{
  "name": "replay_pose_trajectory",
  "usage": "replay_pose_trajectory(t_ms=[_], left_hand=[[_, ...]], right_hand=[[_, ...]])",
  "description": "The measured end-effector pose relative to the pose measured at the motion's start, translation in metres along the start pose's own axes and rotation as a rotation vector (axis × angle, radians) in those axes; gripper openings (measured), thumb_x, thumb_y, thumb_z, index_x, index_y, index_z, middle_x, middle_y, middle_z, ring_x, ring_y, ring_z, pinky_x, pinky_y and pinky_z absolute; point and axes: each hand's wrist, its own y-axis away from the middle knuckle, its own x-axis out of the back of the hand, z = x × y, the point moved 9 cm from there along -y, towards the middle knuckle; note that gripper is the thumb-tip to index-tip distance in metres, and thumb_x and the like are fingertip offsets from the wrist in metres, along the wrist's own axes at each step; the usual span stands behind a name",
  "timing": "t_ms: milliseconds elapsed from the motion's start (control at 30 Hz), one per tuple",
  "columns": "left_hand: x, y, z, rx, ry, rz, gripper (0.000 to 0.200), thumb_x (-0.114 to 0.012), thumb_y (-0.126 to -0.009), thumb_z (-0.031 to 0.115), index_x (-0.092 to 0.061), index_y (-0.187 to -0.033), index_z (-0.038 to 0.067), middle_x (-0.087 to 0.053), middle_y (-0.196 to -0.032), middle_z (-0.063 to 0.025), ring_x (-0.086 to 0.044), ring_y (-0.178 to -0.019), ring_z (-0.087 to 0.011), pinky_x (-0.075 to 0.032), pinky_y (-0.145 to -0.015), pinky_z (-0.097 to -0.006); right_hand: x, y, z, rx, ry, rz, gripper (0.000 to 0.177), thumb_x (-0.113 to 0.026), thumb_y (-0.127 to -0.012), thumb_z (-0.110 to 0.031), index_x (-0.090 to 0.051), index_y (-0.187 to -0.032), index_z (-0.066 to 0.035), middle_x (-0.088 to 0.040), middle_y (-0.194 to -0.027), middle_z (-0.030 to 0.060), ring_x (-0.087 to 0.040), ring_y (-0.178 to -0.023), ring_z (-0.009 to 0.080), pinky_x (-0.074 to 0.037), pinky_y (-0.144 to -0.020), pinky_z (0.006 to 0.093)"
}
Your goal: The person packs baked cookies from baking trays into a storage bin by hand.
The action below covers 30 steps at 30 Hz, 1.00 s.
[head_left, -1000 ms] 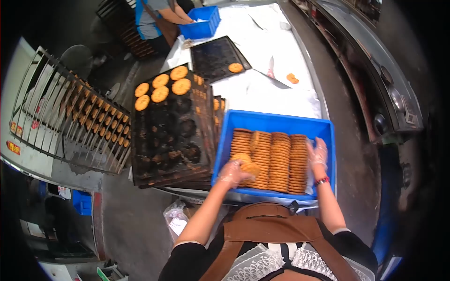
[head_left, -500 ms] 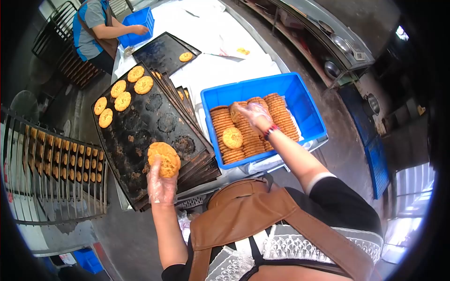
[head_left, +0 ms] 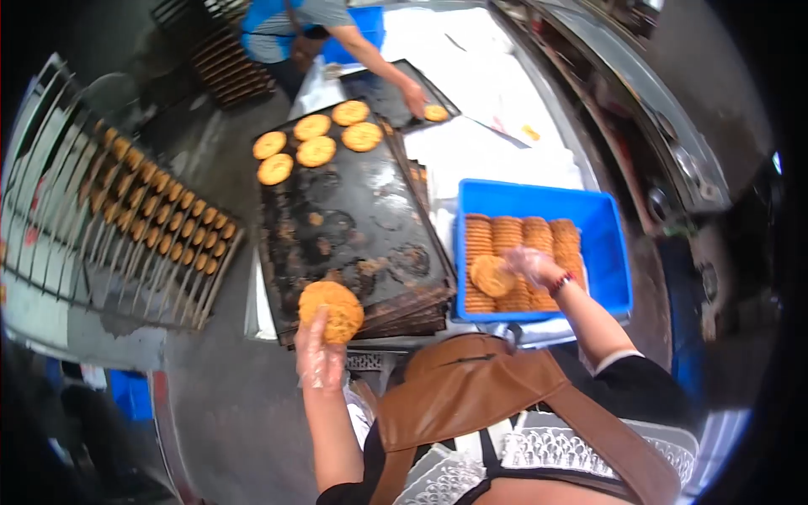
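My left hand (head_left: 321, 358), in a clear plastic glove, is closed around a thick golden cookie (head_left: 331, 311), held up over the near end of a dark baking tray (head_left: 337, 227). My gloved right hand (head_left: 532, 265) is inside the blue crate (head_left: 539, 192), its fingers closed at the right edge of a loose round cookie (head_left: 492, 276). That cookie is above the packed rows of cookies (head_left: 507, 231) standing on edge. Several flat cookies (head_left: 316, 151) lie at the tray's far end.
More trays are stacked under the near one. A co-worker's hand (head_left: 412, 97) reaches to a cookie (head_left: 435, 113) on a farther tray (head_left: 379, 97). Another blue crate (head_left: 366, 29) stands behind. A rack (head_left: 168, 252) with cookie-filled trays is at left.
My right hand has moved from the far part of the cookie rows to the loose cookie. My left hand still holds its cookie. The co-worker's hand has gone from the far crate to the farther tray.
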Motion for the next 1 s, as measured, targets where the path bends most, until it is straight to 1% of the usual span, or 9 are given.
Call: replay_pose_trajectory(t_ms=[100, 167, 333, 533, 667, 733, 767, 900, 1000], left_hand=[[-0.025, -0.016, 0.033, -0.068, -0.051, 0.001, 0.051, -0.077, -0.103, 0.008, -0.059, -0.150, 0.001, -0.068, -0.143, -0.0110, -0.067, -0.132, -0.0257, -0.056, -0.112, -0.0441], [-0.031, -0.047, 0.055, -0.098, -0.092, 0.019, 0.054, -0.080, -0.102, 0.011, -0.059, -0.150, 0.001, -0.069, -0.142, -0.0118, -0.069, -0.131, -0.0267, -0.058, -0.110, -0.0446], [-0.031, -0.156, 0.091, -0.186, -0.208, 0.039, 0.060, -0.087, -0.097, 0.019, -0.061, -0.149, 0.004, -0.070, -0.142, -0.0108, -0.070, -0.130, -0.0265, -0.057, -0.108, -0.0468], [-0.031, -0.302, 0.119, -0.187, -0.318, 0.072, 0.062, -0.091, -0.094, 0.023, -0.063, -0.147, 0.007, -0.074, -0.138, -0.0095, -0.071, -0.126, -0.0242, -0.057, -0.104, -0.0451], [-0.040, -0.378, 0.133, -0.175, -0.397, 0.097, 0.073, -0.093, -0.091, 0.020, -0.059, -0.153, 0.005, -0.070, -0.145, -0.0127, -0.070, -0.130, -0.0264, -0.057, -0.105, -0.0441], [-0.038, -0.395, 0.150, -0.252, -0.771, 0.351, 0.084, -0.093, -0.091, 0.022, -0.052, -0.162, 0.004, -0.064, -0.156, -0.0157, -0.066, -0.138, -0.0291, -0.054, -0.111, -0.0429], [-0.048, -0.400, 0.154, -0.198, -1.006, 0.310, 0.094, -0.090, -0.092, 0.036, -0.044, -0.168, 0.003, -0.059, -0.162, -0.0175, -0.062, -0.144, -0.0296, -0.050, -0.117, -0.0412], [-0.080, -0.398, 0.168, -0.082, -1.428, 0.269, 0.099, -0.082, -0.092, 0.059, -0.048, -0.166, 0.004, -0.059, -0.163, -0.0199, -0.061, -0.145, -0.0304, -0.048, -0.119, -0.0415], [-0.074, -0.436, 0.172, -0.053, -1.656, 0.174, 0.090, -0.089, -0.088, 0.051, -0.057, -0.157, 0.004, -0.060, -0.157, -0.0200, -0.063, -0.139, -0.0371, -0.051, -0.116, -0.0442]], right_hand=[[0.002, -0.005, -0.053, -0.090, 0.012, 0.042, 0.036, -0.075, -0.101, -0.040, -0.079, -0.114, -0.007, -0.077, -0.112, 0.0216, -0.072, -0.111, 0.0369, -0.056, -0.094, 0.0473], [-0.007, -0.007, -0.065, -0.468, 0.189, -0.242, 0.044, -0.081, -0.093, -0.043, -0.079, -0.109, -0.002, -0.078, -0.114, 0.0254, -0.074, -0.111, 0.0408, -0.058, -0.095, 0.0490], [-0.007, -0.003, -0.073, -0.400, 0.253, -0.113, 0.051, -0.087, -0.085, -0.045, -0.076, -0.105, 0.001, -0.076, -0.111, 0.0264, -0.074, -0.108, 0.0440, -0.059, -0.093, 0.0510], [-0.006, 0.001, -0.100, -0.302, 0.205, 0.035, 0.046, -0.093, -0.082, -0.027, -0.070, -0.110, 0.000, -0.071, -0.109, 0.0230, -0.071, -0.104, 0.0395, -0.058, -0.092, 0.0476], [-0.003, 0.009, -0.102, -0.324, 0.176, 0.173, 0.080, -0.091, -0.082, -0.025, -0.058, -0.152, -0.003, -0.071, -0.133, 0.0304, -0.069, -0.126, 0.0444, -0.057, -0.106, 0.0467], [-0.008, 0.008, -0.091, -0.324, 0.188, 0.155, 0.085, -0.093, -0.080, -0.024, -0.056, -0.154, -0.002, -0.069, -0.138, 0.0295, -0.068, -0.130, 0.0436, -0.056, -0.109, 0.0456], [-0.011, 0.007, -0.084, -0.320, 0.202, 0.124, 0.091, -0.095, -0.078, -0.023, -0.055, -0.156, -0.002, -0.068, -0.143, 0.0287, -0.066, -0.134, 0.0427, -0.055, -0.113, 0.0446], [-0.022, 0.009, -0.056, -0.381, 0.145, 0.086, 0.102, -0.102, -0.070, -0.024, -0.054, -0.157, 0.001, -0.065, -0.150, 0.0253, -0.062, -0.140, 0.0409, -0.051, -0.118, 0.0434], [-0.029, 0.019, -0.032, -0.501, 0.031, 0.051, 0.098, -0.103, -0.071, -0.020, -0.056, -0.154, 0.002, -0.068, -0.144, 0.0229, -0.065, -0.134, 0.0376, -0.053, -0.114, 0.0428]])
